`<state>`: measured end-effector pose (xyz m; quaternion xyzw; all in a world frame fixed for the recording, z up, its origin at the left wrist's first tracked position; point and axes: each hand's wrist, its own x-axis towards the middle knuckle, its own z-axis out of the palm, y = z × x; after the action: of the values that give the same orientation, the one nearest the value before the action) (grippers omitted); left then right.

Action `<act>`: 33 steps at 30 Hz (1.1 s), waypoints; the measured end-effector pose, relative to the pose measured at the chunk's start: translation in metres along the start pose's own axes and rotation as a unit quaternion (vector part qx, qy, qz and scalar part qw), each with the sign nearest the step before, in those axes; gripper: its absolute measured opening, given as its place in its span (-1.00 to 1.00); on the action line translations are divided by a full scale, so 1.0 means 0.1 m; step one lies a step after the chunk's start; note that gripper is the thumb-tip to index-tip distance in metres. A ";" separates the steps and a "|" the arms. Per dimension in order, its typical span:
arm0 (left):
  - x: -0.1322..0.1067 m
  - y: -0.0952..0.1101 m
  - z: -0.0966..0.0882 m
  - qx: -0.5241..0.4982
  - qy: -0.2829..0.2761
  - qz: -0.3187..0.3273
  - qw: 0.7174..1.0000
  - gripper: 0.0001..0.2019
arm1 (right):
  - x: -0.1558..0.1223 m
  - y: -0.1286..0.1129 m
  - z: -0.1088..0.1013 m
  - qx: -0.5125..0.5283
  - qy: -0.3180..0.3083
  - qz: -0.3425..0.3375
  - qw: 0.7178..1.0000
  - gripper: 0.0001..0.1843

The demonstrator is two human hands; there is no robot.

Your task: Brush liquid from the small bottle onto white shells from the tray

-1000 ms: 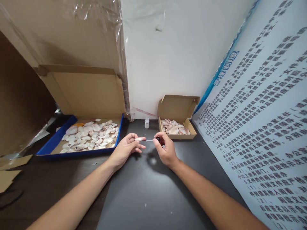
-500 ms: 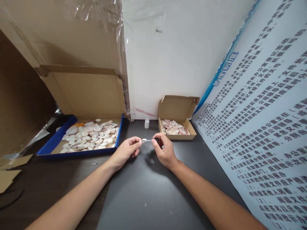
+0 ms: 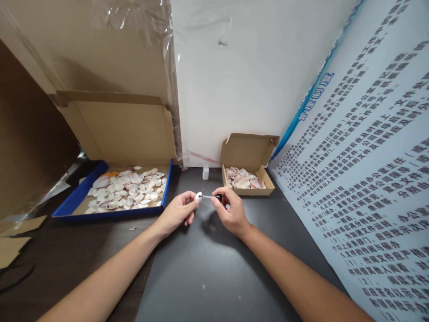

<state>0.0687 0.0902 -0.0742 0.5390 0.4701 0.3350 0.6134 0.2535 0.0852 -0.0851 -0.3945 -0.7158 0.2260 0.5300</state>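
Note:
My left hand (image 3: pixel 180 211) pinches a small white seashell (image 3: pixel 199 197) between thumb and fingers, its face turned to the right. In my right hand (image 3: pixel 230 210) is a brush applicator (image 3: pixel 218 197) with a black cap and a thin pale stem. The stem's dark tip meets the shell, or comes very close to it. Behind the hands a small white bottle (image 3: pixel 205 173) stands upright, its neck uncapped. Both hands are held above the dark grey mat (image 3: pixel 187 268).
At left, a blue-edged cardboard box (image 3: pixel 110 218) with its lid up holds many white shells (image 3: pixel 134 190). A smaller cardboard box (image 3: pixel 254 192) at right holds reddish-white shells (image 3: pixel 244 179). A printed poster (image 3: pixel 368 179) lines the right side; cardboard scraps (image 3: pixel 13 250) lie far left.
The shell has been tilted in my left fingers, so more of its white face shows. The applicator tip now shows dark against it. My right hand has barely moved.

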 end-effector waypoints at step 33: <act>0.02 -0.03 -0.02 -0.048 0.018 0.030 0.998 -0.67 | 0.00 -0.08 0.00 -0.033 0.024 0.002 0.999 -0.90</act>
<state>0.0674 0.0917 -0.0771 0.5164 0.4484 0.3853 0.6196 0.2516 0.0804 -0.0796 -0.4180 -0.7094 0.1941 0.5332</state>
